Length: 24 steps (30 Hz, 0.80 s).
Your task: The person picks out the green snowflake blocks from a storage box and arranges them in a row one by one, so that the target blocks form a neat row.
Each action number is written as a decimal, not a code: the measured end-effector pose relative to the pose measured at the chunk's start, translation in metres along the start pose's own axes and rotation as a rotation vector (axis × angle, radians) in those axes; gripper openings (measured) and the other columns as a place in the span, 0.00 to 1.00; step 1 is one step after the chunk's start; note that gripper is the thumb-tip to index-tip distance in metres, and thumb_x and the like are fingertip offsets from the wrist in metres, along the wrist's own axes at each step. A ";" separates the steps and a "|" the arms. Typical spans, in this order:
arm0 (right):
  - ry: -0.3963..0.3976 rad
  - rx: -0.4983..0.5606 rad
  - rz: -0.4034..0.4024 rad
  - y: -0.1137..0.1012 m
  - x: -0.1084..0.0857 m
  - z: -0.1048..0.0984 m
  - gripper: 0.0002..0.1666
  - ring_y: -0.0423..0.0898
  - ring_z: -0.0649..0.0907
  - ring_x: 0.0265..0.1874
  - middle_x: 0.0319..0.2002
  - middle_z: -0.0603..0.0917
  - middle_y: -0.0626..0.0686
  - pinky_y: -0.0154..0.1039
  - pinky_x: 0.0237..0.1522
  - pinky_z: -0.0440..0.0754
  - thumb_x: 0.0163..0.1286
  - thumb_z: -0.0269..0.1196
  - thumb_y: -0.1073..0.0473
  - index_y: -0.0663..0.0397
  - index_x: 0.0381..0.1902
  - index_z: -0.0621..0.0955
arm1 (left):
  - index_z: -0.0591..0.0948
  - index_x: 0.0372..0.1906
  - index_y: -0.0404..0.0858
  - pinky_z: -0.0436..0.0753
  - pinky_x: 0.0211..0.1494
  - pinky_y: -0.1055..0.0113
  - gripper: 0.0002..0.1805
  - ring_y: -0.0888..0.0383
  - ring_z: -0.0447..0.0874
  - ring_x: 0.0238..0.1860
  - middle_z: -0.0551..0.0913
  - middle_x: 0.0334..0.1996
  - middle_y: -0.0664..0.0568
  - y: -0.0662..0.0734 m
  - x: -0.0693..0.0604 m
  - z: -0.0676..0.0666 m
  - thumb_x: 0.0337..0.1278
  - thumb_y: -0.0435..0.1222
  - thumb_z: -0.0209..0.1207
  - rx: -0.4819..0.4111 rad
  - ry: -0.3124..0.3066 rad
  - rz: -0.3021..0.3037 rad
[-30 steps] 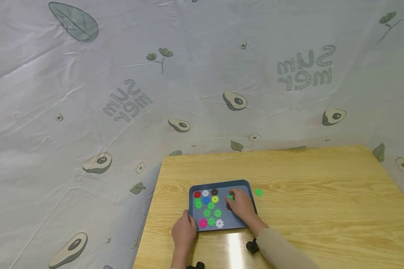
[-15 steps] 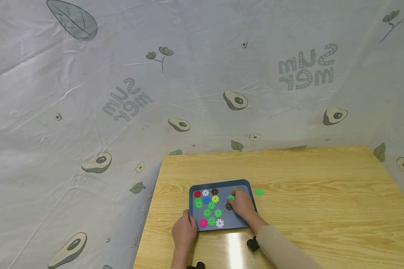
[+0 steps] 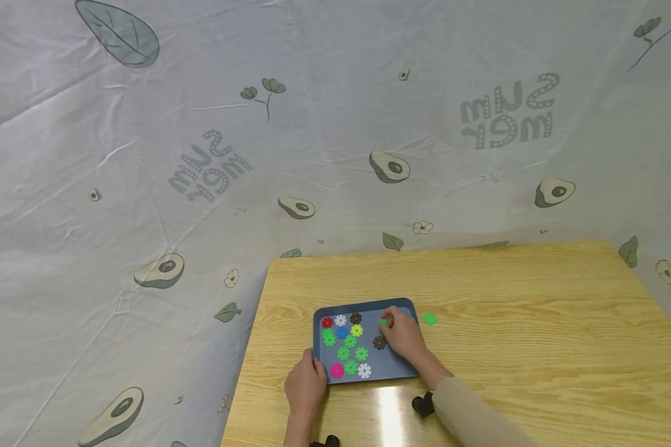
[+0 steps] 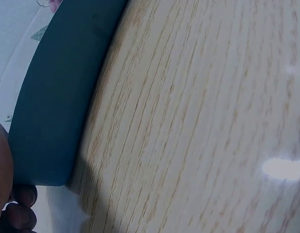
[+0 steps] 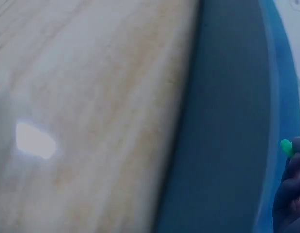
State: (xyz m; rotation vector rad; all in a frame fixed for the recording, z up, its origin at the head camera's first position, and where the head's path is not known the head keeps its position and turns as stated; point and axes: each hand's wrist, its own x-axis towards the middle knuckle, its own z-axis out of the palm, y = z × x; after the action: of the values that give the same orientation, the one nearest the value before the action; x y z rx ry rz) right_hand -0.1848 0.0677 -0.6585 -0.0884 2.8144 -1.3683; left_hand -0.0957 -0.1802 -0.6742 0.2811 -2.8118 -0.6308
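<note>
Beyond both hands hangs a printed cloth (image 3: 335,124), and under them stretches the wood-grain table (image 3: 514,304), most of it to the right hand's right. The slate-blue tray (image 3: 394,366) lies between the hands and has kept its place. The left hand (image 3: 305,385) grips its near left corner, thumb along the rim, fingertips showing beneath it in the left wrist view; that hold has not altered, so the tray appears steadied.

The change is at the right hand (image 3: 404,335). Half a second ago its fingers were lower and partly covered the brown notched disc (image 3: 379,342); now they have shifted a little toward the tray's far side, and that disc shows whole, just nearer the person than the fingertips. Thumb and fingers pinch a green notched disc (image 3: 383,322), its edge poking out at the fingertips in the right wrist view. It has travelled with the hand and seems raised from the tray floor, though how high cannot be told; it is not yet released.

Left of the right hand, the cluster of coloured discs (image 3: 350,341) is undisturbed. To its right, outside the tray, the loose green disc (image 3: 430,318) rests on the table, untouched.
</note>
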 end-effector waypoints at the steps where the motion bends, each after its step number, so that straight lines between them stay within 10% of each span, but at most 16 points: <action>1: 0.010 0.017 -0.002 -0.001 0.001 -0.004 0.10 0.42 0.76 0.25 0.28 0.79 0.47 0.43 0.33 0.75 0.68 0.71 0.62 0.57 0.44 0.82 | 0.85 0.48 0.33 0.72 0.19 0.54 0.11 0.51 0.78 0.17 0.85 0.23 0.44 0.000 0.000 0.000 0.64 0.33 0.64 -0.001 0.000 -0.002; 24: 0.115 0.095 0.114 0.047 0.002 -0.090 0.14 0.55 0.85 0.42 0.41 0.83 0.57 0.50 0.46 0.80 0.74 0.65 0.58 0.62 0.51 0.81 | 0.85 0.49 0.33 0.75 0.20 0.52 0.13 0.47 0.81 0.19 0.86 0.25 0.42 -0.004 0.002 0.006 0.64 0.35 0.63 0.005 -0.011 -0.019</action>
State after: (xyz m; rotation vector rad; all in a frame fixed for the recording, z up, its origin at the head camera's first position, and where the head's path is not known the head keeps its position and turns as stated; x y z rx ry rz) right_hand -0.1922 0.1669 -0.6399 0.1538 2.7881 -1.5250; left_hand -0.0983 -0.1820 -0.6809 0.3062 -2.8251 -0.6319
